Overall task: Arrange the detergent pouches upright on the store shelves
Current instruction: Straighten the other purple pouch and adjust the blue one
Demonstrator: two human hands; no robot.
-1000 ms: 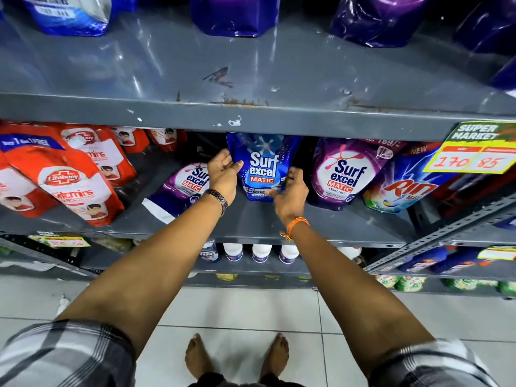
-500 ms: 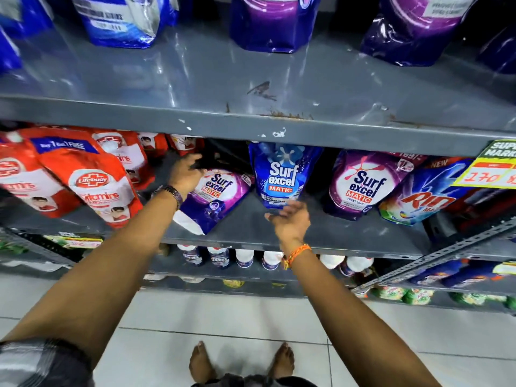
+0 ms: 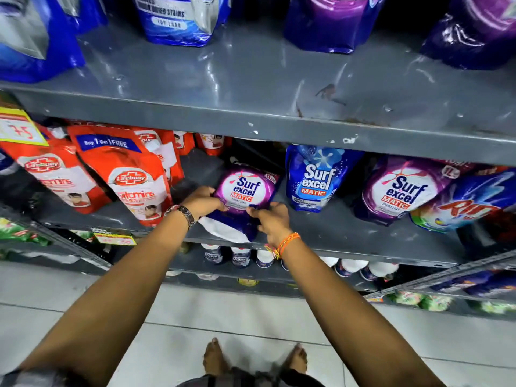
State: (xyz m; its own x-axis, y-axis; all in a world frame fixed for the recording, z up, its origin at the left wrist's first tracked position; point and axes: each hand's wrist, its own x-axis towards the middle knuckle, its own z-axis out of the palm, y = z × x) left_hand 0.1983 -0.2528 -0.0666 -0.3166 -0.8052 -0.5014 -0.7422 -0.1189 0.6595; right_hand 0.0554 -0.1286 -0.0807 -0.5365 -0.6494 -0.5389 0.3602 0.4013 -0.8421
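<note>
A: Where is the pouch that the hands work on?

B: The purple glossy plastic Surf Excel pouch (image 3: 245,191) is on the grey metal middle shelf (image 3: 349,233). It leans back, and its white and dark blue bottom part hangs a little over the front edge of the shelf.

A: How do the hands hold it?

B: The left hand (image 3: 203,202) closes its grip on the lower left side of the pouch. The right hand (image 3: 272,219) clamps its fingers on the lower right side, near the shelf edge. Both hold the same pouch.

A: What stands beside it?

B: To the right, the blue plastic Surf Excel pouch (image 3: 318,177) stands upright, with a narrow gap between them. Further right a second purple Surf Excel pouch (image 3: 402,188) leans, touching a blue Rin pouch (image 3: 472,205). To the left, the red and white Lifebuoy pouches (image 3: 131,174) lean toward the front.

A: Is there room to move?

B: Yes, a bare strip of shelf is open between the Lifebuoy pouches and the held pouch, going back into the dark. The front lip of the grey upper shelf (image 3: 251,88) hangs close over the pouch tops, so the room above is small.
</note>
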